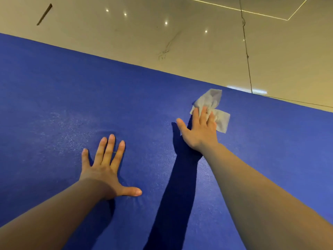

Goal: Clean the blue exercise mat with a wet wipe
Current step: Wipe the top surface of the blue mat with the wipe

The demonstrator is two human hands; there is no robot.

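Blue mat (72, 96) is flat on the tiled floor (198, 42), filling most of the view; the wipe (219, 112) sits near its far edge under the right hand (200, 130), fingers straight and pressing it down; left hand (106, 170) is spread flat, holding nothing, pinning the mat. I'd keep steady pressure, use overlapping strokes and refold the crumpled wipe. Mat's ends are cut off, and I can't tell dirt from glare on that pale patch.

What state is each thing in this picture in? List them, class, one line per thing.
Blue foam exercise mat: unrolled flat on the floor.
White crumpled wet wipe: pressed onto the mat near its far edge.
Right hand: flat, fingers on the wipe.
Left hand: spread, pressing the mat.
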